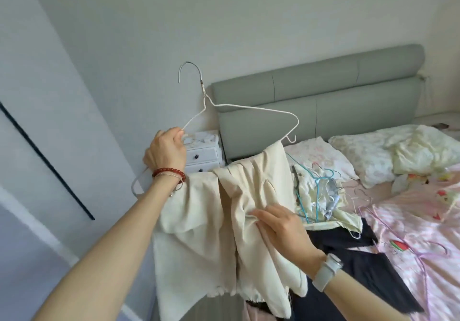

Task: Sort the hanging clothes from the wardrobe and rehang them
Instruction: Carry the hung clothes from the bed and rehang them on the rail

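My left hand (166,150) grips the hanger (251,108) at frame centre; my right hand (281,226) pinches the shorts (199,233) draped below. They may slide off because the hanger tilts.

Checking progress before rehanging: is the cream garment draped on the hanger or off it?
On: the cream garment is folded over the white hanger bar, both halves hanging down.

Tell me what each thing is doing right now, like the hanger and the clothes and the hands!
left hand: grips the white hanger's left end.
right hand: pinches the cream cloth.
white hanger: held up, tilted.
cream garment: draped over the hanger's bar, rumpled.
loose hangers: tangled in a pile on the bed.
dark garment: lying on the bed.
pillows: rumpled by the headboard.
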A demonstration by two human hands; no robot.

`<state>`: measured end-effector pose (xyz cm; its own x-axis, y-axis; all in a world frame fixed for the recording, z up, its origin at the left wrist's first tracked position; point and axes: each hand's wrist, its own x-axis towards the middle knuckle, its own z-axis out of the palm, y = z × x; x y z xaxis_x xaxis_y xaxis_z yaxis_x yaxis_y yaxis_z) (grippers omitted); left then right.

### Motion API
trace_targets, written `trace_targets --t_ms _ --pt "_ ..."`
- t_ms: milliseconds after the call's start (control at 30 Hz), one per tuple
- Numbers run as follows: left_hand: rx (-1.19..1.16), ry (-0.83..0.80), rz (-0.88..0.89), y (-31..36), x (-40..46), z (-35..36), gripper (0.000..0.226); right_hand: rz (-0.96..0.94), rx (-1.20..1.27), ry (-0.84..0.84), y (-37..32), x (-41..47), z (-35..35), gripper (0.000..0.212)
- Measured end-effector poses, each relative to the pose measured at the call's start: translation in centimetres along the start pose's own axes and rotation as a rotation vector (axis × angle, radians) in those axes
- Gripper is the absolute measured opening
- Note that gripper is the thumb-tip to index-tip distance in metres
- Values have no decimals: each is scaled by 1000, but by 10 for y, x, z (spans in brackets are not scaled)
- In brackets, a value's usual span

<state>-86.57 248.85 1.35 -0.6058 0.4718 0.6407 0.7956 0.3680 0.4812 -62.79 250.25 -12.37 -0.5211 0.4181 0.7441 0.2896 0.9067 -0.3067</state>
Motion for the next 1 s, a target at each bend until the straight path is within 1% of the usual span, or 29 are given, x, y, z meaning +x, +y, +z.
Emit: trace_targets --t_ms 100,167,233,300,367,500,533,567,633,700,733,767,833,900,1000 --pt "-7 -8 -107 -22 -9 -27 22 0 6 -121 -32 -14 19 15" --pt "-21 -18 -171 -37 -18 -39 23 -17 -9 -200 -49 -25 29 22" --pt "-46 -13 -172 -47 -25 -50 24 -27 -37 -255 -62 -42 36 28" --pt "-52 1 -162 -55 -30 -63 23 -36 -72 -282 -70 -62 39 26" --pt "-78 14 -111 -59 -39 -77 21 -47 -96 -308 -76 -78 39 22" --pt "-166 70 163 -58 -77 -105 17 -110 -112 -400 -89 -76 32 15" --pt "-188 77 204 -58 -87 -112 16 -135 -97 -382 -93 -73 30 14" --pt "-208 76 223 -60 -95 -119 15 -150 -76 -340 -98 -68 29 19" --pt "-242 48 200 -68 -108 -132 15 -161 -62 -192 -105 -53 25 30" --pt "-260 -2 156 -77 -122 -144 15 -169 -120 -67 -109 -34 20 28" --pt "-269 -17 151 -83 -129 -150 15 -173 -168 -39 -111 -25 18 25" --pt "-277 -23 153 -88 -136 -156 15 -183 -209 -38 -113 -17 16 28" --pt "-269 -14 155 -99 -145 -172 16 -219 -250 -91 -118 -6 15 38" --pt "-221 17 141 -115 -151 -190 20 -275 -234 -142 -129 -3 21 41" --pt "-123 80 109 -146 -164 -219 22 -407 -166 -130 -156 -6 40 50"
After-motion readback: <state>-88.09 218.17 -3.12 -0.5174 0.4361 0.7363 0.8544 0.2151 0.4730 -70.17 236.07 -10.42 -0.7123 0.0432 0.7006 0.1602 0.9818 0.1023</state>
